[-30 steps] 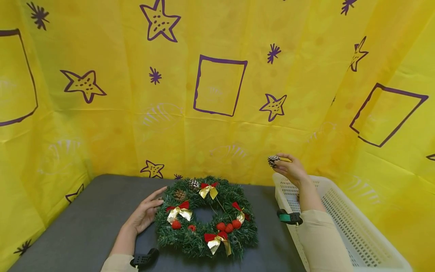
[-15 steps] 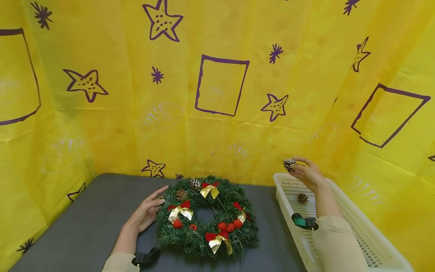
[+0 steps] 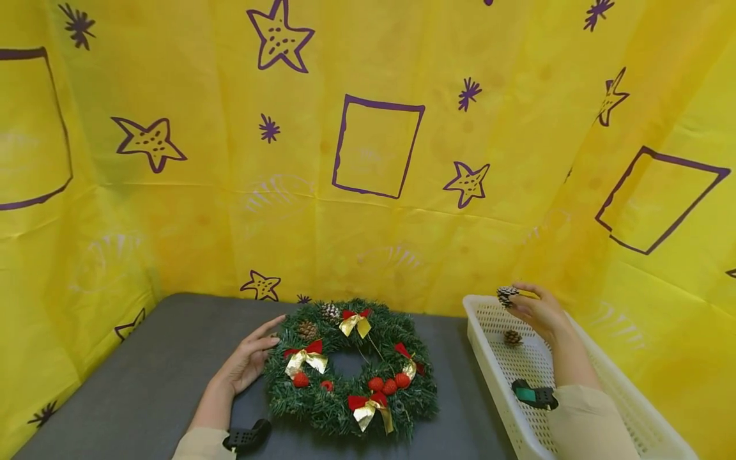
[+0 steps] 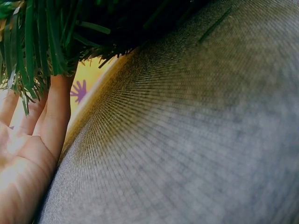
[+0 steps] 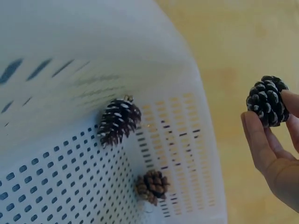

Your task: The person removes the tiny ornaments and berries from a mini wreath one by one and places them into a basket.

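My right hand (image 3: 537, 313) pinches a white-tipped pine cone (image 5: 267, 101) between thumb and fingers, held above the far end of the white plastic basket (image 3: 489, 370). Inside that basket, the right wrist view has a brown pine cone (image 5: 153, 186) and another white-tipped pine cone (image 5: 119, 120). At the left edge of the green wreath (image 3: 411, 338) rests my left hand (image 3: 244, 362), fingers extended against the needles. Red-and-gold bows (image 3: 368, 409), red berries (image 3: 390, 386), a brown pine cone (image 3: 307, 330) and a white-tipped one (image 3: 330, 312) sit on the wreath.
The wreath lies on a dark grey table (image 3: 155, 377). To its right stands the perforated basket, its raised rim running along the table's right side. A yellow curtain (image 3: 368, 243) with purple drawings encloses the back and sides.
My right hand has carried the pine cone rightward and a little lower, over the basket, bringing the brown cone inside into view. My left hand has stayed at the wreath's edge.
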### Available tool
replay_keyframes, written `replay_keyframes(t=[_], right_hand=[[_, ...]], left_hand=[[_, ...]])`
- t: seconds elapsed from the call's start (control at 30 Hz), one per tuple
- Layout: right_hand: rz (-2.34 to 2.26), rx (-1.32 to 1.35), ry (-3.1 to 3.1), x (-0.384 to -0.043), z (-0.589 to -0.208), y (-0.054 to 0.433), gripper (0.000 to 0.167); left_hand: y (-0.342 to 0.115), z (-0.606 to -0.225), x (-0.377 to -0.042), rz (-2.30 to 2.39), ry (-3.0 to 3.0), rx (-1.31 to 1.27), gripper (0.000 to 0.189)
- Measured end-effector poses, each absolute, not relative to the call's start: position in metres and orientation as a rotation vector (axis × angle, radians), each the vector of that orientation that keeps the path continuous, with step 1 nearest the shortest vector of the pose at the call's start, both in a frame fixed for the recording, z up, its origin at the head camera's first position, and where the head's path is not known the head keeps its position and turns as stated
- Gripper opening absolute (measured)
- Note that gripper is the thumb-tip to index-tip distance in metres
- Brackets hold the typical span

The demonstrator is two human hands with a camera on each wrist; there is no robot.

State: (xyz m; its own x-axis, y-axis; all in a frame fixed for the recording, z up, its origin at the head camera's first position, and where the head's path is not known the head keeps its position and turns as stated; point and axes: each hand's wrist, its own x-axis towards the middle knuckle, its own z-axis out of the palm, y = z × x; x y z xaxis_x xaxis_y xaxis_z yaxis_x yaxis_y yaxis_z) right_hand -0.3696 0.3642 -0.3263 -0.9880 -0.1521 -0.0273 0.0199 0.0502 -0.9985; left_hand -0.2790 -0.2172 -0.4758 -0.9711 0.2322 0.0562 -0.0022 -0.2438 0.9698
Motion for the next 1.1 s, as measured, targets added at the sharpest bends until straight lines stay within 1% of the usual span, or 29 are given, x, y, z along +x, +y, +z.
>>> replay_keyframes(t=[0.2, 0.27, 0.37, 0.43, 0.6, 0.73, 0.9, 1.1], right_hand=[[-2.027, -0.069, 2.227, -0.367, -0.337, 0.37, 0.037], [-2.016, -0.035, 2.237, -0.365, -0.341, 0.371, 0.033], [-2.001, 0.004, 2.254, -0.365, -0.345, 0.373, 0.033], [-1.98, 0.012, 2.275, -0.365, -0.348, 0.375, 0.036], [-1.869, 0.02, 2.373, -0.366, -0.354, 0.379, 0.058], [-1.779, 0.037, 2.448, -0.365, -0.357, 0.381, 0.066], [-1.738, 0.061, 2.458, -0.365, -0.36, 0.383, 0.065], [-1.795, 0.072, 2.411, -0.364, -0.365, 0.386, 0.057]], left_hand=[[-0.217, -0.477, -0.279, 2.347, 1.832, 0.292, 0.067], [-0.217, -0.477, -0.279, 2.347, 1.827, 0.293, 0.067], [-0.217, -0.476, -0.278, 2.345, 1.828, 0.292, 0.067], [-0.217, -0.476, -0.278, 2.348, 1.827, 0.293, 0.067], [-0.218, -0.475, -0.278, 2.356, 1.812, 0.308, 0.067], [-0.218, -0.475, -0.279, 2.357, 1.813, 0.302, 0.067], [-0.218, -0.474, -0.279, 2.346, 1.83, 0.286, 0.068], [-0.217, -0.474, -0.279, 2.336, 1.838, 0.267, 0.068]])
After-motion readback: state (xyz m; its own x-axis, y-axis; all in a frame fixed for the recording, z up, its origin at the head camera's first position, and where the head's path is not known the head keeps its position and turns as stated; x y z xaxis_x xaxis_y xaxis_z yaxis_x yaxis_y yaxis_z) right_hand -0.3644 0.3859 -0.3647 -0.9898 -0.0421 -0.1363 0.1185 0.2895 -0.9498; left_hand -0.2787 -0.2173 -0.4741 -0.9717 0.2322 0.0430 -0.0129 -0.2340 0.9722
